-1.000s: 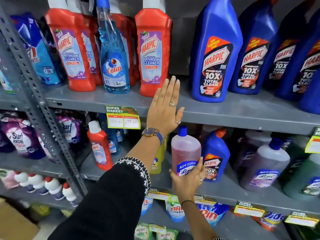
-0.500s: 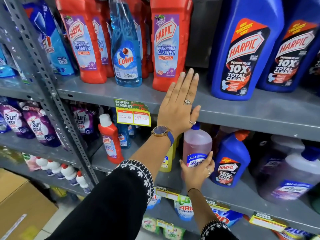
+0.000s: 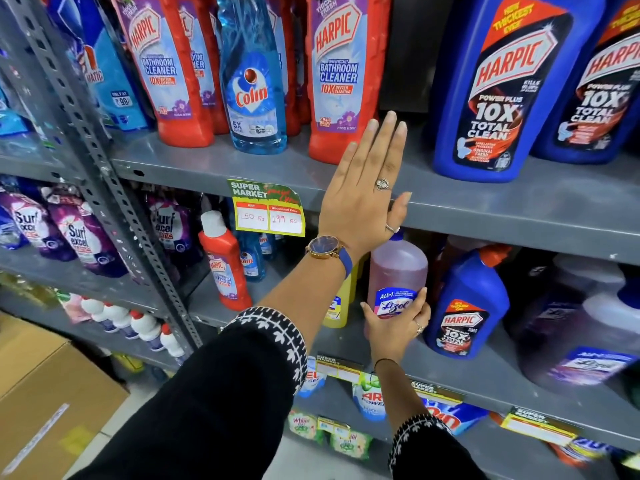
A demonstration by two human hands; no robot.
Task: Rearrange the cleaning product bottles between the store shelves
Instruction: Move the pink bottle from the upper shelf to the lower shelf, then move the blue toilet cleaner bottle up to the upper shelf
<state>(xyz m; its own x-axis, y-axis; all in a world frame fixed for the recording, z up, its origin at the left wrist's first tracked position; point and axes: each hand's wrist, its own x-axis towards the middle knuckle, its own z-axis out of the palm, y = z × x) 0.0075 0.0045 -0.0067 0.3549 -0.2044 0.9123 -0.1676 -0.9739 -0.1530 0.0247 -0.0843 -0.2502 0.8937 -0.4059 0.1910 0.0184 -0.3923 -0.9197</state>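
Observation:
A pink Lizol bottle (image 3: 396,275) with a blue cap stands on the middle shelf (image 3: 485,372), between a yellow bottle (image 3: 337,303) and a small blue Harpic bottle (image 3: 464,306). My right hand (image 3: 396,327) is wrapped around its lower label. My left hand (image 3: 367,192) lies flat, fingers together and straight, against the front edge of the upper shelf (image 3: 519,206), just above the pink bottle's cap. On the upper shelf stand red Harpic bathroom cleaner bottles (image 3: 339,74), a blue Colin bottle (image 3: 252,84) and large blue Harpic bottles (image 3: 498,88).
A slotted metal upright (image 3: 90,147) divides the shelving at left, with purple Surf Excel pouches (image 3: 83,233) beyond it. A price tag (image 3: 268,209) hangs on the upper shelf edge. Large Lizol jugs (image 3: 581,323) fill the middle shelf's right. A cardboard box (image 3: 48,393) sits at lower left.
The view has moved closer to the shelves. My right hand stays on the pink Lizol bottle and my left hand stays flat on the upper shelf edge.

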